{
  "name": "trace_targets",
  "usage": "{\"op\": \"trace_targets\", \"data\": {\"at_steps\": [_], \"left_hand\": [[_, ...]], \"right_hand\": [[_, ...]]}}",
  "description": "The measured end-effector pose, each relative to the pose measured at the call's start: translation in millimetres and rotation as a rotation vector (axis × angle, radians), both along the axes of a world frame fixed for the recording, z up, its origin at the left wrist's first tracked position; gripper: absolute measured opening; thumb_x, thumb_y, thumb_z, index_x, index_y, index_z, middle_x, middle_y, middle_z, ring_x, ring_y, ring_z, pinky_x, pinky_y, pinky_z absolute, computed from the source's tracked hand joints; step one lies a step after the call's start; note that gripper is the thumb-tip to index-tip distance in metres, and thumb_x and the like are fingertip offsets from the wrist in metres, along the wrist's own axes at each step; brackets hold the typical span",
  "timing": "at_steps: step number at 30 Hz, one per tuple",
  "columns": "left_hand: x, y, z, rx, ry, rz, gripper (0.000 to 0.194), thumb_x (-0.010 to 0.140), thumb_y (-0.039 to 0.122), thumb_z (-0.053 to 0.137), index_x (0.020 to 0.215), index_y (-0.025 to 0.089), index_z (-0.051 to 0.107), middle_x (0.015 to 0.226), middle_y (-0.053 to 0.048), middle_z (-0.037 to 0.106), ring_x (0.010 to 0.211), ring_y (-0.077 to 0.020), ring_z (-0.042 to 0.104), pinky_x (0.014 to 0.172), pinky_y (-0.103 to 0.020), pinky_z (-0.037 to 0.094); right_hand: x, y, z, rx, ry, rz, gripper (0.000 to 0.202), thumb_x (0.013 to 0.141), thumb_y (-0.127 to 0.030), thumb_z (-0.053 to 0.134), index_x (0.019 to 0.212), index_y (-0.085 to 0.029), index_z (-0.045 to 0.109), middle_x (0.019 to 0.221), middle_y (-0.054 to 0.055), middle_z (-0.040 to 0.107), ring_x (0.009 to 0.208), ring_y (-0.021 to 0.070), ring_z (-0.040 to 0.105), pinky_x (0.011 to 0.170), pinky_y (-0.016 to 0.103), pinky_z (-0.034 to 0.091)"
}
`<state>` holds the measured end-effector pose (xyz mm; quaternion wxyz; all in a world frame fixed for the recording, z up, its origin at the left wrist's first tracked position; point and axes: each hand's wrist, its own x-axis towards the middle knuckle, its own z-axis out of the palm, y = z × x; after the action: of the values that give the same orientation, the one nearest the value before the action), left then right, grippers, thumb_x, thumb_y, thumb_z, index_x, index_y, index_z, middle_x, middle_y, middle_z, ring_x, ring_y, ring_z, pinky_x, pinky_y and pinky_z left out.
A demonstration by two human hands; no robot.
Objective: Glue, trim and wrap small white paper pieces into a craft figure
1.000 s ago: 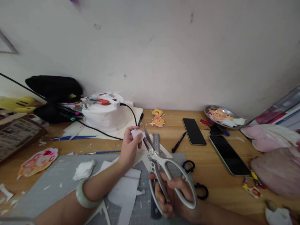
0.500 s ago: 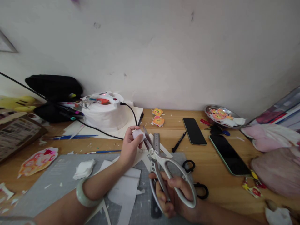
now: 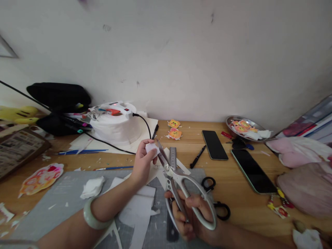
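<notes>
Hardly anything has moved since the earlier frame: the scissors point(image 3: 169, 170) in the right hand point(image 3: 188, 216) and the paper scrap point(image 3: 151, 149) in the left hand point(image 3: 144, 160) shift only very slightly.

Behind everything stands a pale wall point(image 3: 186, 62), with a frame point(image 3: 7, 48) cut off at the left edge. Below lies the wooden table point(image 3: 249, 221), partly covered by a grey cutting mat point(image 3: 70, 197) that runs out of view at the bottom. White sheets point(image 3: 141, 200) on the mat are half hidden under the left forearm. A white roll point(image 3: 114, 131) stands farther back, the clutter on top hard to make out. At far right, a metal bowl point(image 3: 228, 123) holds cut-outs that overlap too much to count.

The right thumb passes through one scissor handle and the fingers curl around the other, the palm mostly hidden. Only the upper end of a ruler point(image 3: 173, 154) shows clearly beyond the scissors. Two black loops point(image 3: 207, 184) peek out to the right; what joins them is covered. Smallest, the scrap is pinched between left thumb and fingers, beside the blades; whether they touch it, I cannot tell.
</notes>
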<state>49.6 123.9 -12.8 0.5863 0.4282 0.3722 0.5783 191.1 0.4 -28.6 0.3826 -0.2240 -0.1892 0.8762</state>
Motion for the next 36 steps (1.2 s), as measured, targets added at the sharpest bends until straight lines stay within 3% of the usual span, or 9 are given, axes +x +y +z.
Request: {"op": "trace_targets", "data": {"at_steps": [25,36], "left_hand": [[-1.2,2.2,-2.8,-0.015,-0.080,-0.027,0.019,0.070,0.015,0.052,0.087,0.021,0.045,0.054,0.009,0.042,0.037,-0.0037,0.037,0.039,-0.015,0.028],[-1.6,2.2,-2.2,-0.011,-0.079,-0.007,0.021,0.068,0.015,0.054,0.086,0.021,0.046,0.053,0.009,0.042,0.038,-0.0035,0.036,0.038,-0.014,0.028]], "right_hand": [[1.9,1.5,3.6,0.020,0.037,0.013,0.038,0.070,-0.039,0.056,0.101,-0.017,0.055,0.058,-0.006,0.040,0.038,0.0025,0.031,0.034,0.016,0.019],[4.4,-0.2,5.9,0.032,0.032,0.044,0.055,0.067,-0.050,0.058,0.110,-0.017,0.052,0.061,-0.004,0.040,0.044,0.0047,0.034,0.038,0.018,0.021]]}}
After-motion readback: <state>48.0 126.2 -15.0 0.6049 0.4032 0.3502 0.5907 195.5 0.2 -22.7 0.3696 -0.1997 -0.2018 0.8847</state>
